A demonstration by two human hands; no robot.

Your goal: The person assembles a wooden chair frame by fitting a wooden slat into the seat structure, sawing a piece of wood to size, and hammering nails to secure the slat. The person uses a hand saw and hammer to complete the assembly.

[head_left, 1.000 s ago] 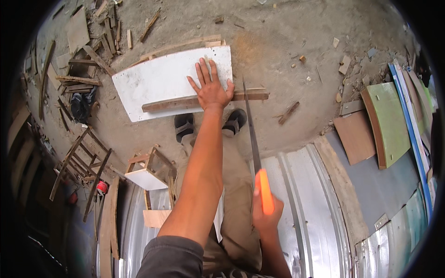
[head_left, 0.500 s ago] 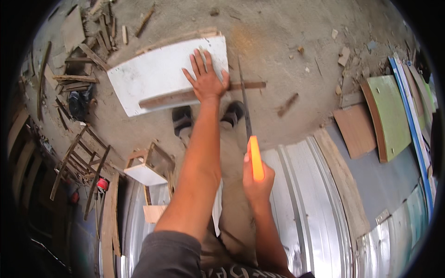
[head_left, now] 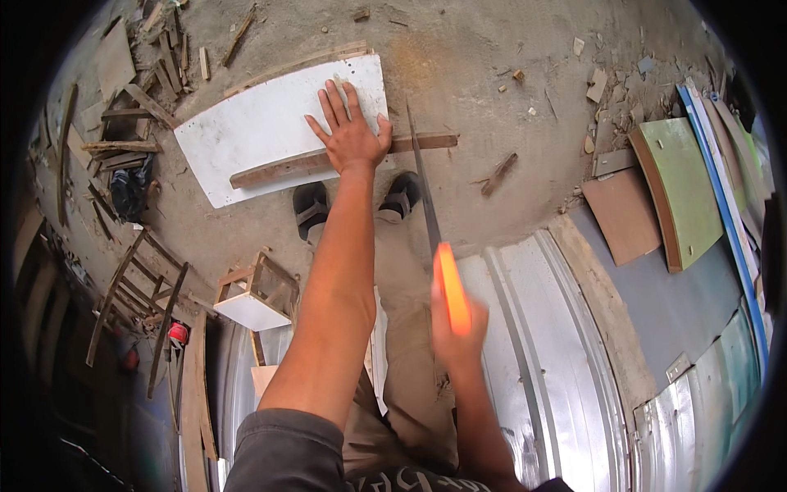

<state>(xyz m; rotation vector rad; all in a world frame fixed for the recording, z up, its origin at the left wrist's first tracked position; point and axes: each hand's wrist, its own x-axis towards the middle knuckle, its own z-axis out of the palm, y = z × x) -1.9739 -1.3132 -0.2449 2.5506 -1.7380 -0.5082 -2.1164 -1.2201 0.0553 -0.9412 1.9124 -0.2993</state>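
Over a dusty earth floor [head_left: 508, 49], the right hand [head_left: 465, 340] is gripping an orange-handled handsaw [head_left: 433, 220]!
Those right fingers are wrapping closed around the handle, the blade extending ahead of the grip and crossing a wooden strip [head_left: 283, 168] just right of the left hand [head_left: 355, 141]; whether teeth are biting, I can't tell. The left is lying spread, clasping nothing, covering the strip's middle above a white board [head_left: 262, 119]. The saw is looking light, its blade probably springy, so the handle is offering the best hold; the strip is seemingly stiff, best pinned near the blade.
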